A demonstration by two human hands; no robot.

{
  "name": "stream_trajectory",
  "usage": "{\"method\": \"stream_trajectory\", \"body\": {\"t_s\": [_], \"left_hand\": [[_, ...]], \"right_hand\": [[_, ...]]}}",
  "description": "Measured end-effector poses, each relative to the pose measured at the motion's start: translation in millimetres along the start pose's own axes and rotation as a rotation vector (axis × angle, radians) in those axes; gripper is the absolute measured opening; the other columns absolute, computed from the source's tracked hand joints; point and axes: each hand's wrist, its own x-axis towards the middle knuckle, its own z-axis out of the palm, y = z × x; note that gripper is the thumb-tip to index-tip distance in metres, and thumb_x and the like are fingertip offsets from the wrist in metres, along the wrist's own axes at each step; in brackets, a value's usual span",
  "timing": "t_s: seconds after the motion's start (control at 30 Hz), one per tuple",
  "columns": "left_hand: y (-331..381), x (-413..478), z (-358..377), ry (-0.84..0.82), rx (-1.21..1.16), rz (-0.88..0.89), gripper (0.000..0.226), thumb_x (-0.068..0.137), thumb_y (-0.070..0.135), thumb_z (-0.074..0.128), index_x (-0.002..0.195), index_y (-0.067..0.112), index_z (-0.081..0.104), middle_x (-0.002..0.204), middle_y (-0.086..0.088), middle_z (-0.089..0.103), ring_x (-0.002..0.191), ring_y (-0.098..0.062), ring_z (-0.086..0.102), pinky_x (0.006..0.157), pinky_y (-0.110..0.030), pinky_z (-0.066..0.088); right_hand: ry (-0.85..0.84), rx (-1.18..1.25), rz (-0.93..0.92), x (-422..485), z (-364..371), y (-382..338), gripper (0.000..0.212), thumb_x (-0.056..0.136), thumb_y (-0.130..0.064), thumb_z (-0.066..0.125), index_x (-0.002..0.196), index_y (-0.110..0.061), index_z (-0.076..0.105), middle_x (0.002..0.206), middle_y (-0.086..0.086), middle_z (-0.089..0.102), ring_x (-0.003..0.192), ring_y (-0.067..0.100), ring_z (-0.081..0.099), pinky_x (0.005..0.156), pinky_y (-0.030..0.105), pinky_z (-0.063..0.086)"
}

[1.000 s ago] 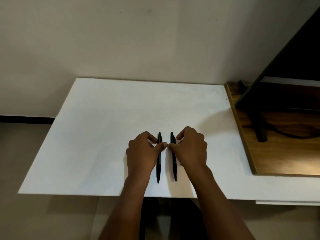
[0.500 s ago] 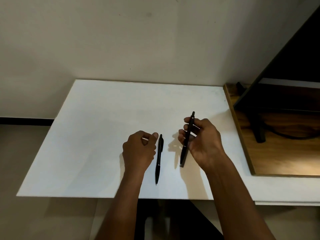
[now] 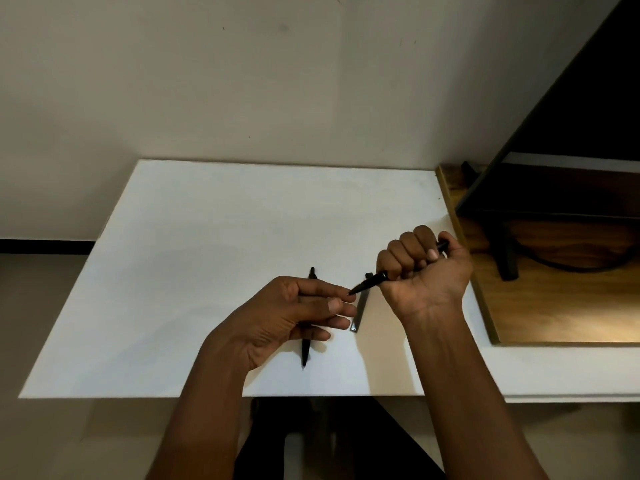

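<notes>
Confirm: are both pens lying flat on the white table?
No: the right hand grips one pen in its fist above the table; only the other pen lies on it, partly under the left hand.

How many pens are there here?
2. The raised pen is gripped in the right hand; the flat pen lies on the white table, partly under the left hand. None seems hidden.

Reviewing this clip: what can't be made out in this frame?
Head view only.
1. The lying pen on the table: middle hidden under the left hand.
2. The held pen: mostly buried in the right hand.
3. Whether the left fingers pinch or just touch its tip: too small.
4. The grey strip beside it: shadow or object, unclear.
5. The dark panel: cut off by the right edge.
</notes>
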Motion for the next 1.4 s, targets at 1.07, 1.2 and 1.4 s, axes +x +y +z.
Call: {"method": "stream_trajectory", "body": {"t_s": [1.07, 1.2, 1.4], "left_hand": [[-3, 5, -8, 0.254, 0.060, 0.018, 0.021, 0.085, 0.038, 0.073, 0.089, 0.020, 0.082, 0.087, -0.003, 0.081, 0.075, -0.012, 0.076, 0.058, -0.018, 0.055], [-15, 14, -15, 0.690, 0.322, 0.044, 0.026, 0.086, 0.037, 0.075, 0.076, 0.013, 0.076, 0.064, -0.006, 0.072, 0.054, -0.020, 0.066, 0.058, -0.035, 0.058], [-20, 17, -7, 0.687, 0.669, -0.030, 0.031, 0.071, 0.046, 0.085, 0.067, 0.019, 0.070, 0.056, 0.000, 0.074, 0.052, -0.015, 0.072, 0.065, -0.036, 0.063]], "right_hand": [[0.133, -0.492, 0.090, 7, 5, 8, 0.027, 0.100, -0.020, 0.044, 0.107, -0.001, 0.062, 0.067, 0.004, 0.045, 0.051, 0.014, 0.045, 0.048, 0.026, 0.042], [0.171, -0.835, 0.093, 5, 0, 21, 0.020, 0.103, -0.007, 0.052, 0.120, 0.002, 0.050, 0.087, 0.021, 0.071, 0.075, 0.033, 0.076, 0.072, 0.040, 0.065], [0.194, -1.316, 0.082, -3, -3, 39, 0.035, 0.093, -0.034, 0.069, 0.094, 0.000, 0.059, 0.077, 0.016, 0.078, 0.067, 0.030, 0.077, 0.060, 0.038, 0.064]]}}
